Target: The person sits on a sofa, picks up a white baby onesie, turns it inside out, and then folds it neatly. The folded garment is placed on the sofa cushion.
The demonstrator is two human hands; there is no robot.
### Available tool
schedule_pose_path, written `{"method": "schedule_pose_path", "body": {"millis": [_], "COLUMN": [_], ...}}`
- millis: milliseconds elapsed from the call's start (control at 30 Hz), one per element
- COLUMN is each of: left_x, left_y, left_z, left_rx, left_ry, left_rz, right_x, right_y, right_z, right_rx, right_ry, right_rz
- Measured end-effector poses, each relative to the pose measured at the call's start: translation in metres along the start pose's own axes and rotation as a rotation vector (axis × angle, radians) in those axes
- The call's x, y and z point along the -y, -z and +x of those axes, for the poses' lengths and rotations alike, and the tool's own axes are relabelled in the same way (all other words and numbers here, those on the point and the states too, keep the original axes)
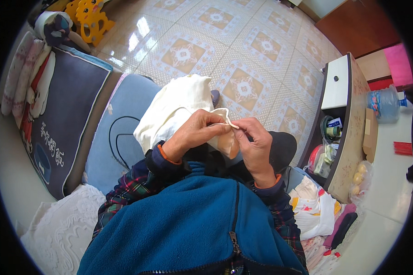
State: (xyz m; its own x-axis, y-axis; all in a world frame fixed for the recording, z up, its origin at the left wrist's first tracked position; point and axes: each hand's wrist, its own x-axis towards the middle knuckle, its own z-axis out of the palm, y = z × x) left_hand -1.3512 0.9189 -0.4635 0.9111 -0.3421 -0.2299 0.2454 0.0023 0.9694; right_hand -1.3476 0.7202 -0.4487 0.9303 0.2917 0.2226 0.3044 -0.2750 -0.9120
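A white cloth garment [179,99] lies bunched over my lap, with a peach-coloured patch showing near its lower right end. My left hand [204,129] pinches the garment's folded edge between thumb and fingers. Close beside it, my right hand [253,137] grips the same edge, which forms a small loop between the two hands. Whether a needle or other small item is held between the fingers cannot be told.
A blue padded seat [124,99] with a dark cord on it is at my left, beside a dark printed cushion [75,92]. At right stand an open-shelved cabinet [349,120], a large plastic water bottle [385,104] and piled clothes [316,213]. Patterned tiles [244,86] lie ahead.
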Motion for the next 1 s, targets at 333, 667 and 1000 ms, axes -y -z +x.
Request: {"method": "schedule_pose_path", "body": {"millis": [333, 667, 1000], "left_x": [0.002, 0.006, 0.009], "left_y": [0.000, 0.001, 0.002], "left_z": [-0.004, -0.005, -0.004], "left_rx": [0.023, 0.036, 0.048], "left_ry": [0.002, 0.028, 0.024], "left_rz": [-0.056, -0.040, -0.025], "right_x": [-0.001, 0.001, -0.002], "right_y": [-0.003, -0.008, -0.013], "right_z": [-0.013, -0.016, -0.021], "right_rx": [0.011, -0.004, -0.012], "right_ry": [-0.205, -0.104, 0.047], "right_rz": [0.127, -0.018, -0.168]}}
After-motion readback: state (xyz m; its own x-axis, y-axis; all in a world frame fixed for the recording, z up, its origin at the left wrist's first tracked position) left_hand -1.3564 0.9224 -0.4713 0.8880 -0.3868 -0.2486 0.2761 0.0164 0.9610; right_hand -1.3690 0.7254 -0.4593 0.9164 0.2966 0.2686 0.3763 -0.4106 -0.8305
